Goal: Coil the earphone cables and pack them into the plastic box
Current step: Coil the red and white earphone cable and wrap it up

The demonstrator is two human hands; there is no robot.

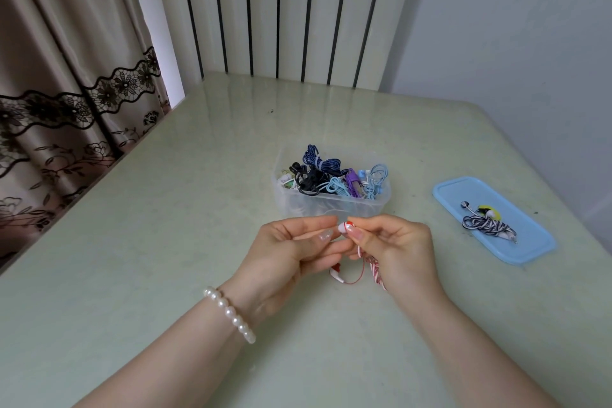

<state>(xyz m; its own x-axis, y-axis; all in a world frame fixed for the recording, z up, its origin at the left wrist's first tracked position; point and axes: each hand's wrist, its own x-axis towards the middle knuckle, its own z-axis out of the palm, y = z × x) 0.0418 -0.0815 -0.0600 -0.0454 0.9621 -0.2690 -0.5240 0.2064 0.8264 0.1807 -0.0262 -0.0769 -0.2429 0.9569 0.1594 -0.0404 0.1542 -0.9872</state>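
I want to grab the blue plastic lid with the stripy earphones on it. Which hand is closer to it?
Right. The right hand is just left of the blue plastic lid, pinching the red-and-white earphones. The left hand is further left, beyond the right one.

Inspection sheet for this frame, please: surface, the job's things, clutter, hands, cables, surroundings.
Surface: pale green glossy table, a few dark specks.
Job's things: clear plastic box full of coiled earphones; blue lid lies apart on its right, carrying a black-and-white striped earphone bundle.
Clutter: nothing seen.
Hands: left hand and right hand pinch a red-and-white earbud between their fingers, in front of the box; pearl bracelet on the left wrist.
Cables: red-and-white cable hangs under the right hand; a second earbud dangles below.
Surroundings: lace-trimmed curtain at left, striped panel behind, plain wall at right.
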